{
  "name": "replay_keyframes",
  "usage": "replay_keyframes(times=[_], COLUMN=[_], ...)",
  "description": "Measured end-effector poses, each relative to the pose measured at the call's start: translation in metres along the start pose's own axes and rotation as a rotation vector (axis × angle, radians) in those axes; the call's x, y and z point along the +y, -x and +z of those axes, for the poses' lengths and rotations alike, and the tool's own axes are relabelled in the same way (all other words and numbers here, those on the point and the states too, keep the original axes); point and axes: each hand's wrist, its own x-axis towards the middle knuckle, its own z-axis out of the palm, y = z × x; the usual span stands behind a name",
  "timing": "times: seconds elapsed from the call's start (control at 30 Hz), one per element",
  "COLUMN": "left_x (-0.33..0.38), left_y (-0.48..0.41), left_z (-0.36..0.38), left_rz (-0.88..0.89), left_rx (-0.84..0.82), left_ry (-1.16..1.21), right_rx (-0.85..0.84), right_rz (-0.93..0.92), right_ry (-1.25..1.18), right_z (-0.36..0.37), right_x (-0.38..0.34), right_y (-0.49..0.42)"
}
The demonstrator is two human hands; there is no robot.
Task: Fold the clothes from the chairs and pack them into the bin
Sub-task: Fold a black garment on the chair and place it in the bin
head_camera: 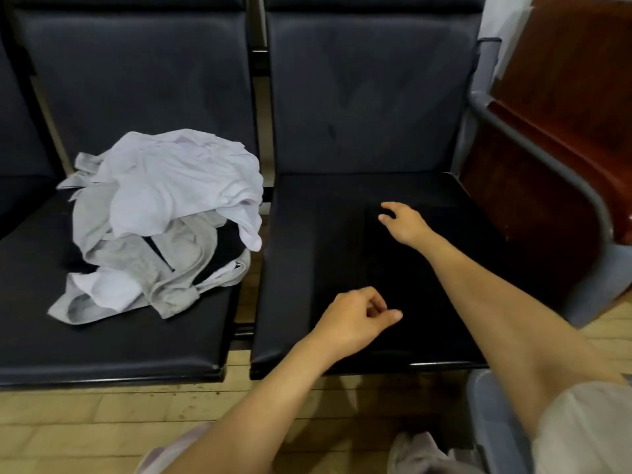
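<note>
A black garment (403, 268) lies flat on the right chair seat (284, 302), hard to tell from the dark cushion. My left hand (355, 319) is near its front middle, fingers curled and thumb against them, seemingly pinching the black fabric. My right hand (403, 222) rests farther back on the same garment, fingers spread and slightly bent. A crumpled pile of white and grey clothes (164, 220) sits on the left chair seat (102, 343). At the bottom right stands a pale translucent bin (485, 419) with light cloth (417, 453) in it.
Both chairs have dark padded backs, with a gap between the seats. A grey metal armrest (547, 159) and a reddish wooden panel (533, 213) close off the right side. Tan tiled floor (102, 422) runs along the front.
</note>
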Motion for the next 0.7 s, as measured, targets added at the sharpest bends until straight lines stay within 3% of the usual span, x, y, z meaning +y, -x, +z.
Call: replay_keyframes(times=[0.07, 0.23, 0.37, 0.7], left_x=[0.016, 0.04, 0.052, 0.049], left_y=[-0.005, -0.023, -0.044, -0.067], left_z=[0.017, 0.079, 0.119, 0.176], left_rz=[0.052, 0.378, 0.505, 0.765], left_rx=[0.044, 0.036, -0.042, 0.26], left_ry=[0.009, -0.33, -0.499, -0.588], right_rx=[0.039, 0.06, 0.016, -0.081], right_rz=[0.0, 0.136, 0.197, 0.249], right_ry=[0.092, 0.187, 0.229, 0.164], right_z=[-0.018, -0.064, -0.085, -0.09], right_x=[0.023, 0.092, 0.125, 0.142], right_y=[0.005, 0.02, 0.026, 0.014])
